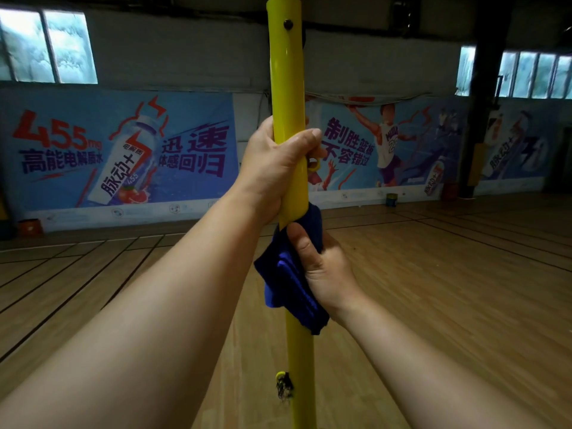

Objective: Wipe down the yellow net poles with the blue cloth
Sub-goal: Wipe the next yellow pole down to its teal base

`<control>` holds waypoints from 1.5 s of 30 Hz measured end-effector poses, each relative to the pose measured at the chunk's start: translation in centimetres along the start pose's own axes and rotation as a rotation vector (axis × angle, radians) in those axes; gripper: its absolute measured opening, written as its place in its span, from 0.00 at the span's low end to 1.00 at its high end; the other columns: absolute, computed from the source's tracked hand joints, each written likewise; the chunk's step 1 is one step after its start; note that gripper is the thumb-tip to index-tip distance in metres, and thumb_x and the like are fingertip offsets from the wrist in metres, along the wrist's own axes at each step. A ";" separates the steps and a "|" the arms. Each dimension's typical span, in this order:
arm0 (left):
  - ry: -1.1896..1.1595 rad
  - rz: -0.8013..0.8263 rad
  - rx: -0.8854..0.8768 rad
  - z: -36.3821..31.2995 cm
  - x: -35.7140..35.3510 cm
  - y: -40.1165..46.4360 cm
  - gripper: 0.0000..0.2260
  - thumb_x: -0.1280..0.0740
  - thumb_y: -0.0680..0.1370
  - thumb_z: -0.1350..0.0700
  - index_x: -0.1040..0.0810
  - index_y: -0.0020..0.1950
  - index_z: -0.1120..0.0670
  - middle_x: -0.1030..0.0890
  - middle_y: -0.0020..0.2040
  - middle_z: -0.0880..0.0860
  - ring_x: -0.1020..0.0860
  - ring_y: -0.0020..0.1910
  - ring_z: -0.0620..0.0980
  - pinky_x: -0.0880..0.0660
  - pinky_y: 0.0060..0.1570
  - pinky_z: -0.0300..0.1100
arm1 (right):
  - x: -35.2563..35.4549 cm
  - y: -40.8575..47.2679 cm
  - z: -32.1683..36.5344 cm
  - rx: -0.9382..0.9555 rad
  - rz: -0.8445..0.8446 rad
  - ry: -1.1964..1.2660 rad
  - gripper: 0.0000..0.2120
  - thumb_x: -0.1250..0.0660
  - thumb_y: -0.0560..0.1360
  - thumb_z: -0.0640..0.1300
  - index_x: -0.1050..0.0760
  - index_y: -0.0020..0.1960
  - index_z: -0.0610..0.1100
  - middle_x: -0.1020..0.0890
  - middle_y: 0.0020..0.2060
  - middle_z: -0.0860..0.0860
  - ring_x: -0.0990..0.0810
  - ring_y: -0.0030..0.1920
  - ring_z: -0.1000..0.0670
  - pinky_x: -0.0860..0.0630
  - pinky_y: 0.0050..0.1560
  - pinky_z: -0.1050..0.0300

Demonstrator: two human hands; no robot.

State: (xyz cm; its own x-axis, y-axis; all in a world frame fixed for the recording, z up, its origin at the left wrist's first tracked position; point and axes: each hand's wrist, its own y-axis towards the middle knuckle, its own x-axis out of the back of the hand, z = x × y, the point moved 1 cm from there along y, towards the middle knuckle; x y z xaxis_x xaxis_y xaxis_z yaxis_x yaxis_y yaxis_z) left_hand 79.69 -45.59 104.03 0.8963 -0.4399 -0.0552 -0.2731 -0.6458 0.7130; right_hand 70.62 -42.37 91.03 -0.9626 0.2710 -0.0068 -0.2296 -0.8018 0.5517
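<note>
Item: yellow net pole [286,88], upright, centre of view, running from the top edge to the bottom edge; dark bolt near its top; small yellow ring fitting [313,164] on its right side just beside the upper hand; a second yellow hook [283,382] with dark frayed cord lower down.

Item: blue cloth [291,274], folded, wrapped against the pole at mid-height, directly below the upper hand; its lower corner hangs loose to the right of the pole.

Progress, as judged: wiping is under way on this pole; the cloth sits at the middle stretch; no dirt or wet streak is legible, so which lengths are already clean cannot be told; the section under the left hand, the top by the bolt and the lower run past the hook all look likely to need passes; the task names poles in the plural, yet only this one is in view, so others presumably remain.

Item: left hand [272,168], arm extended up and forward; fingers clenched round the bare pole above the cloth, thumb across the front; it appears to steady the pole.

Item: right hand [322,267], forearm rising from lower right; fingers curled round the cloth and pole together, thumb [301,243] pressing upward along the cloth.

Setting: wooden court floor [433,289]; blue advertising banners [123,150] on the far wall; windows [46,48] above.
</note>
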 end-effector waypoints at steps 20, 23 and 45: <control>0.075 -0.091 0.052 -0.3 -0.9 -2.4 0.08 0.33 0.82 0.49 0.27 0.56 0.51 0.18 0.42 0.54 0.17 0.33 0.49 0.20 0.35 0.41 | 1.3 -2.1 0.3 -0.127 -0.143 -0.109 0.30 0.41 0.82 0.60 0.26 0.38 0.34 0.26 0.27 0.48 0.29 0.25 0.55 0.33 0.31 0.58; 0.031 -0.100 0.070 -0.1 -1.0 -2.3 0.07 0.33 0.82 0.51 0.28 0.55 0.53 0.19 0.41 0.56 0.18 0.32 0.49 0.20 0.35 0.41 | 1.0 -0.6 2.8 -0.022 -0.183 -0.183 0.26 0.42 0.81 0.63 0.30 0.34 0.45 0.26 0.24 0.54 0.27 0.26 0.54 0.32 0.29 0.58; 0.033 -0.126 0.071 2.5 -0.7 -2.9 0.09 0.32 0.82 0.49 0.26 0.55 0.52 0.18 0.41 0.54 0.18 0.36 0.50 0.20 0.37 0.43 | 2.0 -4.3 -2.2 -0.113 -0.045 -0.428 0.31 0.52 0.73 0.72 0.33 0.33 0.46 0.30 0.25 0.54 0.31 0.27 0.51 0.38 0.28 0.56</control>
State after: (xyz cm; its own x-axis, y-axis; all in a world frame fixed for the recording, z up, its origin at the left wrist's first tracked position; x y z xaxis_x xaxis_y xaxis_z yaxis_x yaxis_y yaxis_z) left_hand 79.02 -44.97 100.25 0.9357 -0.3326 -0.1178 -0.1803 -0.7378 0.6505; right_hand 69.32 -39.53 86.84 -0.8101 0.4842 0.3305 -0.3074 -0.8309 0.4639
